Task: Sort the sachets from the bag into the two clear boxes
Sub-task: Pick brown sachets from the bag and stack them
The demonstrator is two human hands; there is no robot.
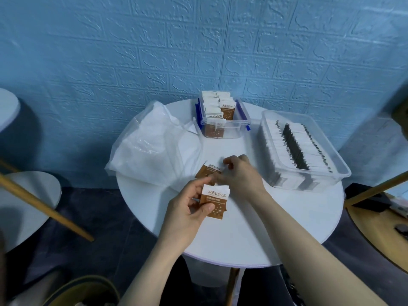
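While the left hand (187,208) pinches a small stack of flat brown-and-white paper sachets (213,202) printed "taikoo" above the round white table (254,228), the right hand (239,174) curls onto another sachet (206,171) lying beside the crinkly clear bag (150,140), probably gripping it. Small clear box (223,120) holds matching sachets upright; the large box (304,149) holds white ones, print unreadable.

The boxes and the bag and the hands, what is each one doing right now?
Small box: open, holds upright brown sachets.
Big box: open, rows of white-and-black sachets.
Bag: open, slumped on the table.
Left hand: holds a small stack of brown sachets.
Right hand: fingers curled at a loose brown sachet on the table; grip hidden.
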